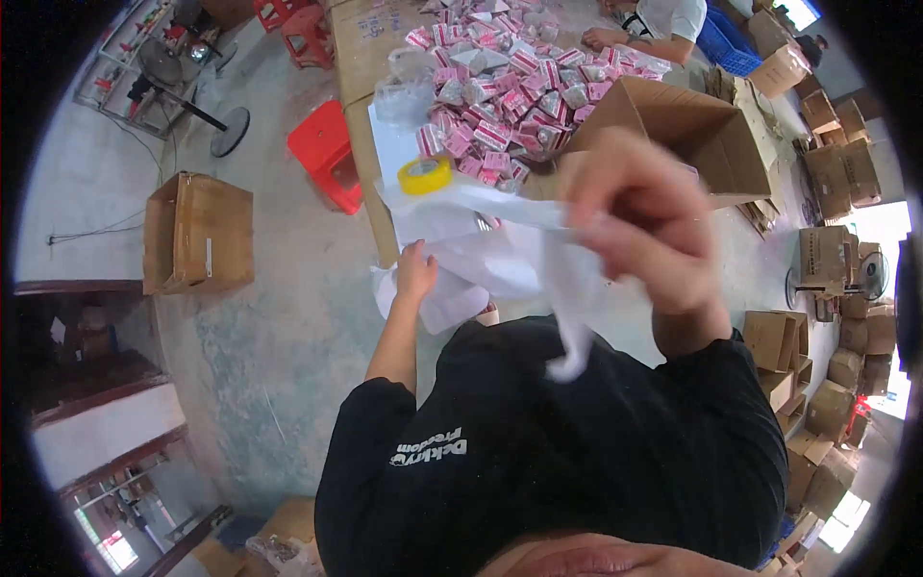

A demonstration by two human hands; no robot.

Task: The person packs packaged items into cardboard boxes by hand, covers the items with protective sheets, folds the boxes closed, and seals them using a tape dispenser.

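Note:
My right hand (646, 223), slightly blurred, is raised in front of my chest with thumb and fingers pinched on a long white strip (527, 210). One part of the strip stretches left toward the table edge, and a loose end dangles below the hand. Thin white sheets (481, 262), paper or film, hang over the near table edge. At their left side my left hand (415, 273) is closed on a white sheet. A yellow tape roll (425, 175) rests on the white material, just beyond my left hand.
Many small pink-and-white packets (510, 101) are heaped on the table, beside an open cardboard box (687, 135). Another person's arm (654, 46) rests at the far side. Red stools (325, 154), a carton (200, 236) and a standing fan (192, 101) are left; stacked cartons (836, 183) line the right.

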